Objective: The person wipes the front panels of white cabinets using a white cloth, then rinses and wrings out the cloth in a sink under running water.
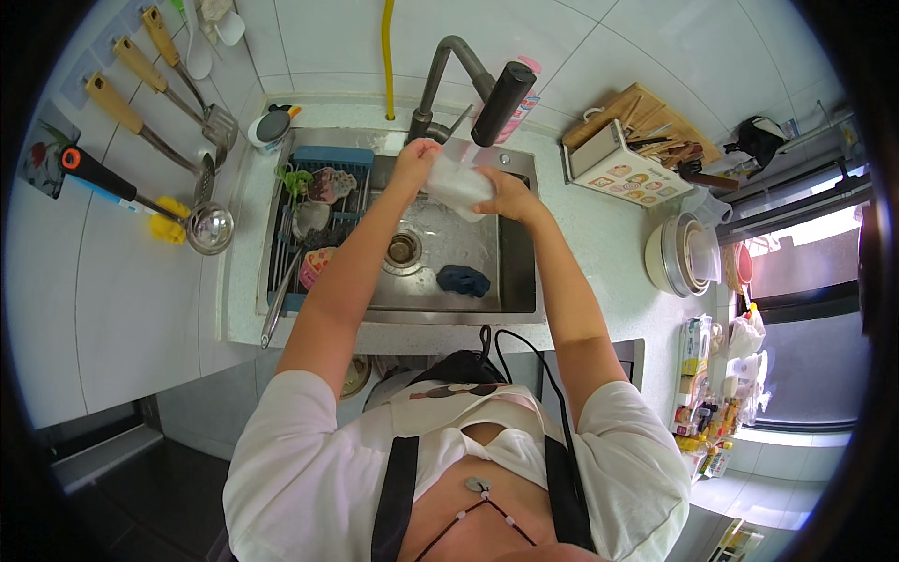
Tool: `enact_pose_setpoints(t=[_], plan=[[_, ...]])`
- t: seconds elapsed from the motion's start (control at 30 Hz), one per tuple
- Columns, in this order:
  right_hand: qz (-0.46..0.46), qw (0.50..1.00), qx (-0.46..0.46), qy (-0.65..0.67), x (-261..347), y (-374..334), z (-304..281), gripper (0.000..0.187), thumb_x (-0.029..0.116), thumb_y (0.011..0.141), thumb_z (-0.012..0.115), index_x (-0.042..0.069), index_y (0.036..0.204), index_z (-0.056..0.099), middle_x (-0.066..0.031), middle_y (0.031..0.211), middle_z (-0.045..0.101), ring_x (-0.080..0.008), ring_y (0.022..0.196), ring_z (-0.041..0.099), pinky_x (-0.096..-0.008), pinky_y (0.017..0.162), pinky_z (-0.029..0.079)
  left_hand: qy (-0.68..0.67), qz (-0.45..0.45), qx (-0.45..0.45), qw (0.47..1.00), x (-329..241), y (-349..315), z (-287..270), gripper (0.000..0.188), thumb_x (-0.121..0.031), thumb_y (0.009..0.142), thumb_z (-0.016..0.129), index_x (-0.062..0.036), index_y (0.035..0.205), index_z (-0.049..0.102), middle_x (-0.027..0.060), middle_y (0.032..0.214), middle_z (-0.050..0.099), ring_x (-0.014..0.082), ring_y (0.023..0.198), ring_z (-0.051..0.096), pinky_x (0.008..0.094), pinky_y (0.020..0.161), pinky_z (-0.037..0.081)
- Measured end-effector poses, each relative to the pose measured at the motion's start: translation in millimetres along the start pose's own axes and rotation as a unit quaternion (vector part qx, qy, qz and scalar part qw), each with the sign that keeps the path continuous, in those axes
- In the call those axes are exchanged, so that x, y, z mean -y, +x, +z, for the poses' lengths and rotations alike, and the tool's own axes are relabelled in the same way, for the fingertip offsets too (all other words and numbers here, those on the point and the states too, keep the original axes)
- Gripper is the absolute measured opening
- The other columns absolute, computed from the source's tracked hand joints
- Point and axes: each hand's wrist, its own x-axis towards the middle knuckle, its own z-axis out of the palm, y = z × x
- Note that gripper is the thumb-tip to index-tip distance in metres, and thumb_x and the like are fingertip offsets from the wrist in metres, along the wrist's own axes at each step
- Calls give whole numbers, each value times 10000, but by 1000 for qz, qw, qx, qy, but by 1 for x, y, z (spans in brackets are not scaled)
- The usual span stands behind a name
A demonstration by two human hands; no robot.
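Both hands raised over the steel sink (520,272), left hand (413,159) and right hand (506,194) with fingers closed round a white plastic container (456,184), held between them just under the black faucet head (502,103), probably for rinsing.

Hidden and unclear over the sink
Left hand (413,161) and right hand (507,195) cover the ends of the white object (457,184); its kind is unclear
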Motion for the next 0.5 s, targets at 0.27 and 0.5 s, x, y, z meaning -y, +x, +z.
enact_pose_setpoints(t=[0.27,0.5], plan=[[117,981,-8,154,-13,19,3,467,233,729,696,0,1098,530,-109,896,616,-188,830,589,-326,751,474,64,-51,-1,997,19,2,-8,231,-219,855,546,-54,1015,572,36,888,596,125,736,553,261,655,443],[173,854,-25,490,28,23,11,342,185,820,607,66,1114,479,-58,964,565,-144,813,579,-272,614,508,-336,-238,63,909,26,-25,8,468,-501,851,482,-117,1117,517,14,981,584,151,747,570,256,589,448]])
